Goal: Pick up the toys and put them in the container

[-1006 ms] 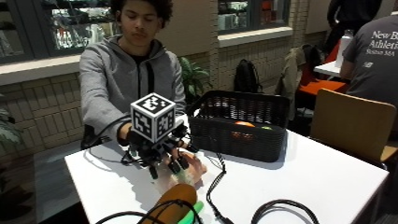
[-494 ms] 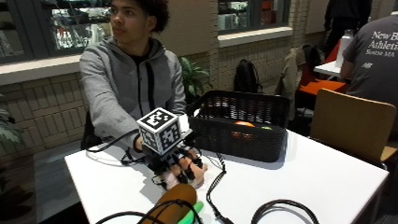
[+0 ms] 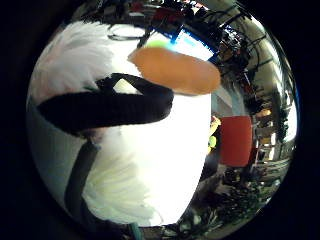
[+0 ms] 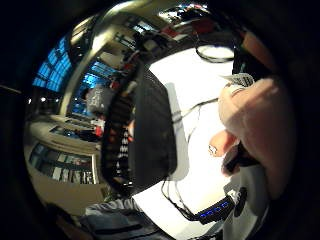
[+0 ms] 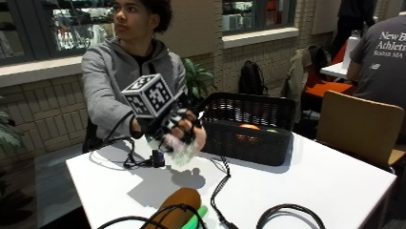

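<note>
The white table carries everything, and the black mesh container standing on it serves as the landmark here. Inside the container something orange and a small green thing are seen through the mesh, apparently toys already put in. Well apart from the container, at the table's near edge, an orange toy lies with a green piece beside it, and black cables are strung across the table between that toy and the container.

Just beside the container, on the person's side of it and raised off the table, the gloved right hand is held with its fingers curled round a pale, fluffy toy (its exact shape cannot be made out). In the little finger side palm view the white fluff is seen close against the palm.

The carry is judged to be underway, with the drop into the container not yet made. The toy could be lost short of the container's rim if the fingers are relaxed too early. The container could be knocked or pushed along the table if the hand is brought in too low against its wall. The cables near the container could also be snagged by the hand, and things on the table could be dragged.
</note>
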